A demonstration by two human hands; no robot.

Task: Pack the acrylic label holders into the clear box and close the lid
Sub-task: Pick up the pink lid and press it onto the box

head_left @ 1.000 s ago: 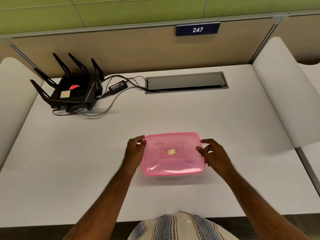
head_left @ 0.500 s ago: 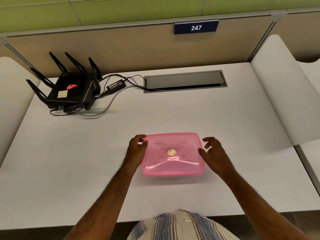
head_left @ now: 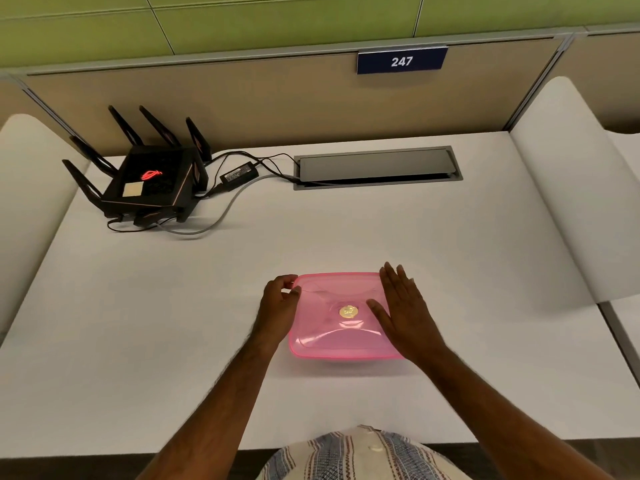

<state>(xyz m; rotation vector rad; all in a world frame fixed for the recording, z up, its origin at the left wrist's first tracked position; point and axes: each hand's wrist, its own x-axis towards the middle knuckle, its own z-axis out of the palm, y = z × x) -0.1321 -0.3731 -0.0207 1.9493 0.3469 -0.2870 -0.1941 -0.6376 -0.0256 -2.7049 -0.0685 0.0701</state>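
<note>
A box with a translucent pink lid sits on the white desk in front of me, a gold round sticker at the lid's middle. My left hand curls at the lid's left far corner, fingertips on its rim. My right hand lies flat, fingers stretched, on the right part of the lid. The lid covers the box. I cannot make out any acrylic label holders through it.
A black router with several antennas stands at the back left, its cables and a power brick running to a grey cable hatch. White curved dividers flank the desk. A sign reading 247 hangs on the back panel.
My right hand left the lid's right edge, opened out and now rests flat on top of the lid. My left hand stays at the left corner.
</note>
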